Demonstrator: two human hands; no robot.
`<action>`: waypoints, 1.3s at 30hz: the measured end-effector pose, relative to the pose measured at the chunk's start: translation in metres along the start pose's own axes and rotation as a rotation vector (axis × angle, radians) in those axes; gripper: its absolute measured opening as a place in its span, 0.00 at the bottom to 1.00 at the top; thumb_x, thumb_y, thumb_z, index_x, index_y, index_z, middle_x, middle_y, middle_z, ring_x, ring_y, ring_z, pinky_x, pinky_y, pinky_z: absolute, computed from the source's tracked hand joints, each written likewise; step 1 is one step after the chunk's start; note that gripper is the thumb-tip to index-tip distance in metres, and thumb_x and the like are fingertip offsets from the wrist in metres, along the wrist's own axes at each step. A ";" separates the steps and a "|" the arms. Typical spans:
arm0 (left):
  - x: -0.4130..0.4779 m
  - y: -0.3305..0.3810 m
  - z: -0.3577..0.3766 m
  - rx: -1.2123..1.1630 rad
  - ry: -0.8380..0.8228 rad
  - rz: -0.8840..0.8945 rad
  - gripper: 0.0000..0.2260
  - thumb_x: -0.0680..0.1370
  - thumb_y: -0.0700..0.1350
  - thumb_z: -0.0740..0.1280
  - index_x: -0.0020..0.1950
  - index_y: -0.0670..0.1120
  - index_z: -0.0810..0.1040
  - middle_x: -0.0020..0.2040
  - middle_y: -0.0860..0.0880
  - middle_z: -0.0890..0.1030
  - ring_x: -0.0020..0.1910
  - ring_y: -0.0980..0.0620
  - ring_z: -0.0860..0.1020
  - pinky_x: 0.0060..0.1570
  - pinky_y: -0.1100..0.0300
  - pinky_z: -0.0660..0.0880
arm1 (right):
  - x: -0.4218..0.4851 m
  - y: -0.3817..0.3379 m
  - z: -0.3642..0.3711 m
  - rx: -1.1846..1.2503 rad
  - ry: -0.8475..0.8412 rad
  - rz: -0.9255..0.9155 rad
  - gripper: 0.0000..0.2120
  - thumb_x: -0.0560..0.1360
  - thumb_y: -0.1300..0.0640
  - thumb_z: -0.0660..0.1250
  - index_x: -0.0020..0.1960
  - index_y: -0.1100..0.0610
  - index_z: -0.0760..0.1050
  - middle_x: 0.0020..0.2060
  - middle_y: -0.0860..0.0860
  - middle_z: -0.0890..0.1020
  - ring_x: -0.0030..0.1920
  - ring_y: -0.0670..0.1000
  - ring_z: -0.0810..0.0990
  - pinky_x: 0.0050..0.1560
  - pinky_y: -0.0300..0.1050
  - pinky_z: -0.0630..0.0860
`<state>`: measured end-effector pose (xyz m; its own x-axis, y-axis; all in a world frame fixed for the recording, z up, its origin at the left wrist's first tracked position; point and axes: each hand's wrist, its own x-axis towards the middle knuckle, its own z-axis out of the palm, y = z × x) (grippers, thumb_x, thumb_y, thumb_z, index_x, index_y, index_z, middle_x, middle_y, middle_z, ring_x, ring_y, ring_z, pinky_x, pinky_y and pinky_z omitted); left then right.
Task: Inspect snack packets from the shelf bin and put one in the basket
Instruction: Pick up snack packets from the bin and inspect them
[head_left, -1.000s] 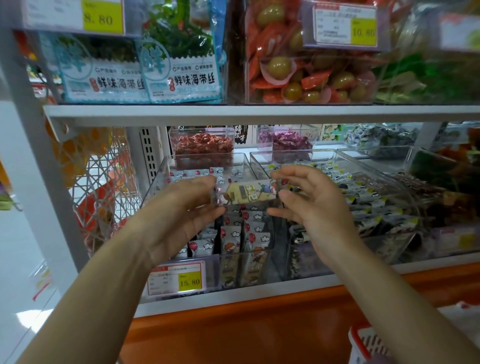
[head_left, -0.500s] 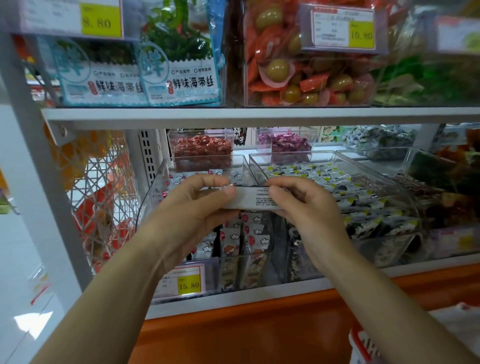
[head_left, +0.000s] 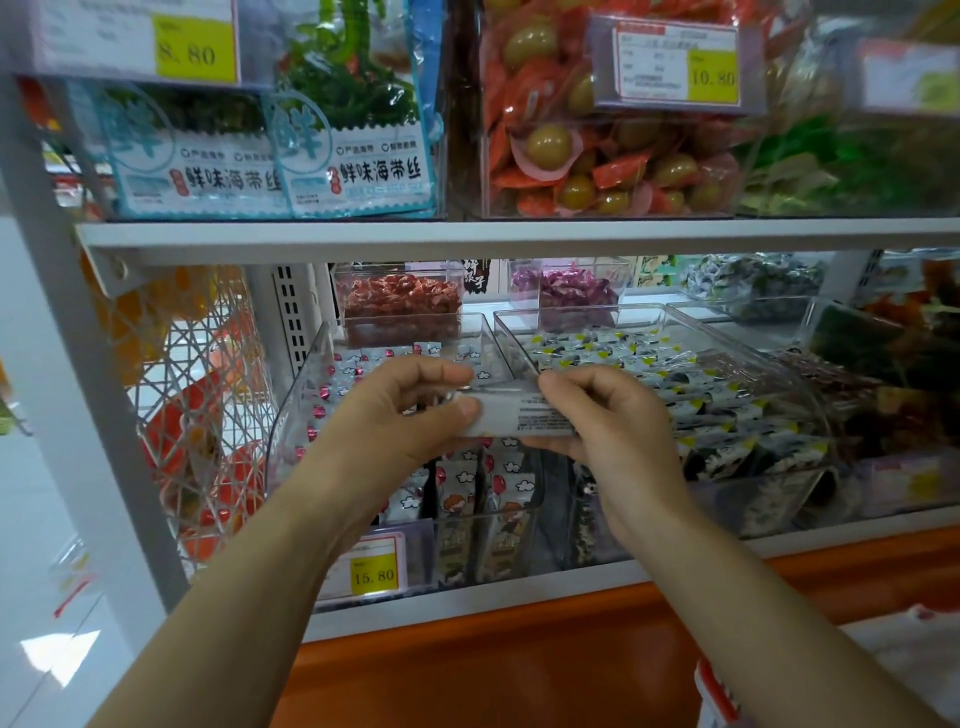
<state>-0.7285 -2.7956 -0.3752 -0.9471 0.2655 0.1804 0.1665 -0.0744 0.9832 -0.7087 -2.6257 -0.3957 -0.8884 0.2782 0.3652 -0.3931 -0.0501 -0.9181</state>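
Turned over since a second ago, the packet (head_left: 519, 415) is now shown with its white back and fine print towards the camera, where its coloured front was seen before; since half a second ago hardly anything is changed.

Nearest, at the lower right, a corner of the red and white basket (head_left: 714, 691) is seen, cut off by the frame edge. Both bare forearms are raised from below towards the shelf. The packet is held level in the air between the two hands, in front of and above the bin (head_left: 298, 415), touching neither bin nor basket. Its left end is pinched by the left hand (head_left: 400, 415), thumb pressed on the near face and fingers curled over the top. Its right end is pinched by the right hand (head_left: 597, 421), forefinger above and thumb beneath.

Behind the hands, the clear bin is filled with upright packets bearing red balloons and clouds. A yellow tag (head_left: 373, 574) reading 15.80 is fixed to its front. Just to the right, a second clear bin (head_left: 649, 364) with black and yellow packets is set. Further back, tubs of red sweets (head_left: 400, 306) and purple sweets (head_left: 571, 291) are placed. On the upper shelf (head_left: 467, 234), blue seaweed bags (head_left: 358, 156) are stacked.
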 end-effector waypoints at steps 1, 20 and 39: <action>0.002 -0.001 0.000 -0.048 0.022 -0.027 0.06 0.74 0.37 0.67 0.49 0.44 0.79 0.51 0.43 0.81 0.47 0.48 0.83 0.43 0.64 0.79 | 0.001 0.000 -0.001 0.026 -0.047 0.012 0.04 0.74 0.60 0.67 0.42 0.56 0.80 0.41 0.51 0.82 0.42 0.48 0.83 0.40 0.42 0.81; 0.087 -0.030 0.005 1.324 -0.087 -0.056 0.12 0.81 0.47 0.52 0.53 0.43 0.72 0.60 0.43 0.72 0.67 0.42 0.66 0.68 0.37 0.57 | 0.076 0.009 0.011 -0.412 0.082 -0.185 0.12 0.74 0.60 0.69 0.51 0.68 0.74 0.45 0.60 0.78 0.41 0.53 0.80 0.35 0.36 0.80; 0.062 -0.048 -0.019 1.509 -0.269 -0.070 0.23 0.81 0.56 0.47 0.76 0.53 0.54 0.77 0.55 0.52 0.76 0.52 0.47 0.70 0.35 0.45 | 0.123 0.032 0.078 -1.108 -0.505 -0.305 0.16 0.72 0.55 0.71 0.57 0.61 0.76 0.52 0.57 0.80 0.40 0.48 0.74 0.35 0.40 0.66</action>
<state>-0.8000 -2.7940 -0.4120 -0.9162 0.3997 -0.0304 0.3970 0.9152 0.0691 -0.8488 -2.6678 -0.3683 -0.8844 -0.2734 0.3782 -0.4055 0.8514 -0.3327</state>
